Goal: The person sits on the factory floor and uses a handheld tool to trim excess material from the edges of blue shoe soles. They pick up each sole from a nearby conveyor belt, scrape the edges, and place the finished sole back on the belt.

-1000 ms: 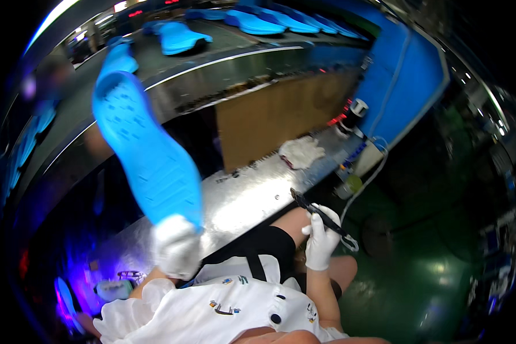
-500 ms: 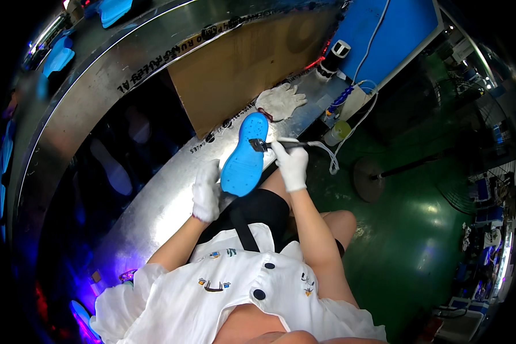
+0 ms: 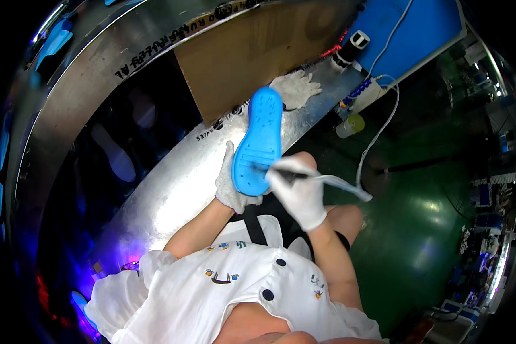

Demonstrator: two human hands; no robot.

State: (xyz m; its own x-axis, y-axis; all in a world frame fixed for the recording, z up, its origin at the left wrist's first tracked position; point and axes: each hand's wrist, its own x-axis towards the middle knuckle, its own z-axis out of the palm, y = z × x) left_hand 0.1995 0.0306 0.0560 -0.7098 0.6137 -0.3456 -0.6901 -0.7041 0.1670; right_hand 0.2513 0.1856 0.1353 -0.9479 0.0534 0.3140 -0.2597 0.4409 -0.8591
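A bright blue shoe sole, with small holes at its far end and ridges across its nearer half, is held up over the edge of the metal bench. My left hand, in a white glove, cups its near end from the left and below. My right hand, also gloved in white, grips a dark-handled brush with a pale hose trailing to the right. The brush's working end is over the sole's near part, blurred by motion.
Behind the sole, a spare white glove lies on the metal bench beside a cardboard sheet. A black cylinder with a white cap stands farther right, near a yellow-topped container. Pale soles show in the dark space at left.
My left hand has closed on the sole's near end, and the sole has swung more upright. My right hand has brought the brush from the sole's middle down toward its near end.
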